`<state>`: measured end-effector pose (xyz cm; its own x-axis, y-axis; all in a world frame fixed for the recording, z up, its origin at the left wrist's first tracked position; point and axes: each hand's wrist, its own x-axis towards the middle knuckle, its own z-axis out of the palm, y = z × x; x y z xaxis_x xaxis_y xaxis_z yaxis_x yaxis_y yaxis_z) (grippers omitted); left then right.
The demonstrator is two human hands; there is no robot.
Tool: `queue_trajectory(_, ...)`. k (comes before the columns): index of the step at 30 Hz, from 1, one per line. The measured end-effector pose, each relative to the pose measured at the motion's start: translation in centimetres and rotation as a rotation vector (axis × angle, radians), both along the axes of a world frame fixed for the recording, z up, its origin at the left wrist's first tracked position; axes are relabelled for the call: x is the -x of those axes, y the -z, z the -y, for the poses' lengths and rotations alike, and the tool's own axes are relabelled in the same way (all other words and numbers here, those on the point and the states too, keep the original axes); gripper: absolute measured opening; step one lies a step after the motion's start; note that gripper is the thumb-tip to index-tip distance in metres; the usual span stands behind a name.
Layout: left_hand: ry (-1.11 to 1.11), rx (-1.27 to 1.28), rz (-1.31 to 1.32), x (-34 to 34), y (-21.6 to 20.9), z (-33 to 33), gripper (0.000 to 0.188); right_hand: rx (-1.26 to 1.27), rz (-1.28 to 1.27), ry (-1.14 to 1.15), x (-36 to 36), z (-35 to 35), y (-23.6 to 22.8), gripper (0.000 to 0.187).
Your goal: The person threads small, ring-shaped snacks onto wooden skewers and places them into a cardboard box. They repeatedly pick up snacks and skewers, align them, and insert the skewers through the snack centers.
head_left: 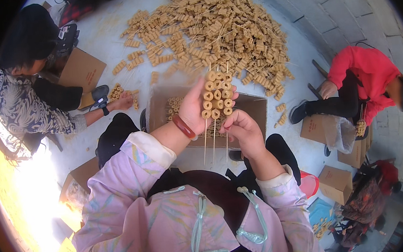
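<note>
My left hand (194,102) is closed around three skewers (217,95) of tan, ring-shaped pieces, side by side. Their bare thin sticks point down toward me. Close to the lowest rings, the fingers of my right hand (243,128) pinch the stick of the rightmost skewer. Both hands are above an open cardboard box (255,110). Inside the box, partly covered by my hands, more skewers (174,107) lie at the left. A reddish bangle (183,126) circles my left wrist.
Beyond the box rises a large heap of similar skewers (222,25) on the pale floor. At left, one person's hand (123,101) is beside a few skewers. A person in red (365,73) sits at right near cardboard boxes (336,184). A block wall (334,11) curves behind.
</note>
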<state>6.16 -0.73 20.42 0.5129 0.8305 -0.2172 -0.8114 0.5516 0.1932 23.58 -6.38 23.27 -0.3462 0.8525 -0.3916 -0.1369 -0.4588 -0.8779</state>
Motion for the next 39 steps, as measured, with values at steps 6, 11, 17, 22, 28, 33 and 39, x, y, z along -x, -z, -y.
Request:
queue_trajectory(6,-0.057,0.010,-0.035,0.2,0.7,-0.4,0.062,-0.039,0.151,-0.140,-0.1,-1.1,0.4,0.011)
queue_trajectory(11,-0.123,0.026,-0.060,0.0,1.6,-1.0,0.058,-0.563,0.683,-0.018,0.5,-1.5,0.4,0.031)
queue_trajectory(17,-0.133,0.125,-0.240,-1.5,0.9,-0.5,0.048,-0.635,0.679,0.014,1.9,-2.5,1.1,0.085)
queue_trajectory(22,-0.157,0.107,-0.223,-2.1,0.7,-0.4,0.046,-0.687,0.783,0.051,2.5,-2.9,1.6,0.080)
queue_trajectory(28,-0.131,0.024,-0.187,-1.6,1.3,-0.7,0.052,-0.745,0.744,0.075,2.5,-3.7,1.7,0.076)
queue_trajectory(33,-0.096,0.089,-0.245,-1.3,1.8,-1.1,0.048,-0.785,0.874,-0.026,2.5,-4.5,1.0,0.079)
queue_trajectory(39,-0.172,0.134,-0.270,-0.2,2.3,-2.6,0.044,-0.765,0.783,-0.104,-0.5,-7.5,0.5,0.074)
